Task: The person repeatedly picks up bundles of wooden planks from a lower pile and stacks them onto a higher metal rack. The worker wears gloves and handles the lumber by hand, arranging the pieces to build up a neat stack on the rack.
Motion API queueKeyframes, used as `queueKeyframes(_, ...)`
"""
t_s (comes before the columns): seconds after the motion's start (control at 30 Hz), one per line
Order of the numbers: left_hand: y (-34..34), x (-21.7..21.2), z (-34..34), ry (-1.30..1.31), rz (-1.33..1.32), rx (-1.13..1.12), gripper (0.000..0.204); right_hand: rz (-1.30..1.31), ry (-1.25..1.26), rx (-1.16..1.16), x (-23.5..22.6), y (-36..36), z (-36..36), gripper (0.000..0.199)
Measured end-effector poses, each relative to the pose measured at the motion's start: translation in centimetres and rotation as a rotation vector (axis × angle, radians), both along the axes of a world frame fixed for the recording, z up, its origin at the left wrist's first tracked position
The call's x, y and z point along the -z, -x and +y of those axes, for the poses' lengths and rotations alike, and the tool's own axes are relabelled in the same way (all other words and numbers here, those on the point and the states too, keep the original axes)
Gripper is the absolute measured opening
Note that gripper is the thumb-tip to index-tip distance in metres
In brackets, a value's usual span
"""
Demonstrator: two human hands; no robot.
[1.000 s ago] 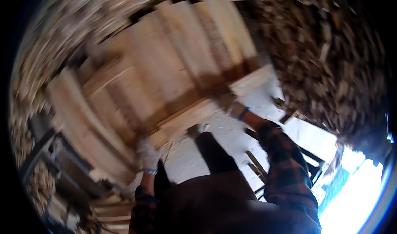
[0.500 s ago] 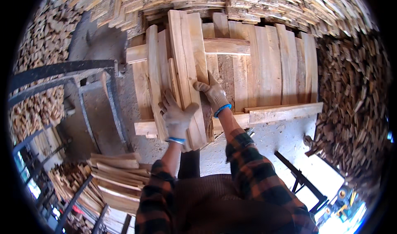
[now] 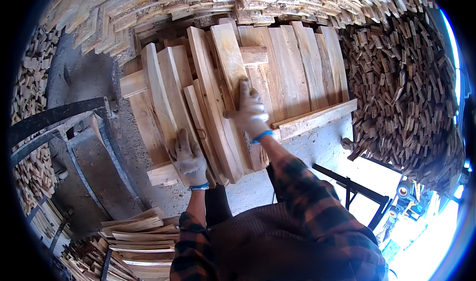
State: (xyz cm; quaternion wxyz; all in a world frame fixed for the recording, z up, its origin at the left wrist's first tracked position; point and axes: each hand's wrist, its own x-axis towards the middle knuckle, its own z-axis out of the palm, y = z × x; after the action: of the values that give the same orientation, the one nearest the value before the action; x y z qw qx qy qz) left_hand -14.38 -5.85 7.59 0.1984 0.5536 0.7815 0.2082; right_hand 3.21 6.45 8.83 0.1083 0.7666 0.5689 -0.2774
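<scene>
Half a second ago the two hands were close together around the thick board [image 3: 206,72]; now they are farther apart. The left hand [image 3: 189,159] has shifted left, onto the lower part of the boards there, and the right hand [image 3: 252,115] has come over the pale board [image 3: 229,53], which now sits farther from the thick board at its upper end. I judge that the handling is now split between two places rather than centred on one board.

The left hand's fingers lie narrow, close together; the right hand has its forefinger stretched up the pale board and its thumb wide to the left. Both wear gloves. I cannot tell whether either grips.

The boards being handled lie across the middle of the frame, on the layer of boards [image 3: 290,77]. Counted on top: one left board [image 3: 158,92], one second board [image 3: 173,77], one short strip [image 3: 193,107], one thick board and one pale board; overlaps may hide more. One crosspiece [image 3: 317,119] shows right of centre. Of wood piles, I count three: upper [image 3: 173,3], right [image 3: 401,102] and far left [image 3: 34,152], plus one board stack [image 3: 141,236] at lower left.
</scene>
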Motion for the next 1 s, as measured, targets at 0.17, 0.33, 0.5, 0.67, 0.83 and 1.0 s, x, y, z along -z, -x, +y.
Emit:
queueKeyframes(0.17,-1.8,-1.6,1.4,-0.127,-0.199,-0.176,0.062,0.238,-0.023,0.135,-0.1,-1.7,0.7,0.119)
queueKeyframes(0.33,-8.0,-2.5,-0.1,0.153,0.081,0.068,0.088,0.772,-0.184,0.365,-0.5,-7.4,0.5,0.115)
queueKeyframes(0.5,-7.4,-5.4,3.6,0.386,-0.364,-0.159,0.07,0.824,-0.156,0.182,-3.9,-3.5,-0.2,0.103)
queueKeyframes(0.67,-8.2,-8.0,-2.1,0.193,-0.324,-0.091,0.057,0.907,0.134,0.215,-4.6,-0.5,-0.4,0.107)
queueKeyframes(0.83,-16.1,-9.6,-4.2,0.219,-0.909,-0.262,0.052,1.167,0.455,0.267,-7.0,-7.6,1.0,0.104)
queueKeyframes(1.0,-22.6,-6.4,-1.6,0.149,-0.611,0.353,0.059,0.887,0.118,-0.083,-8.7,-21.8,3.3,0.102)
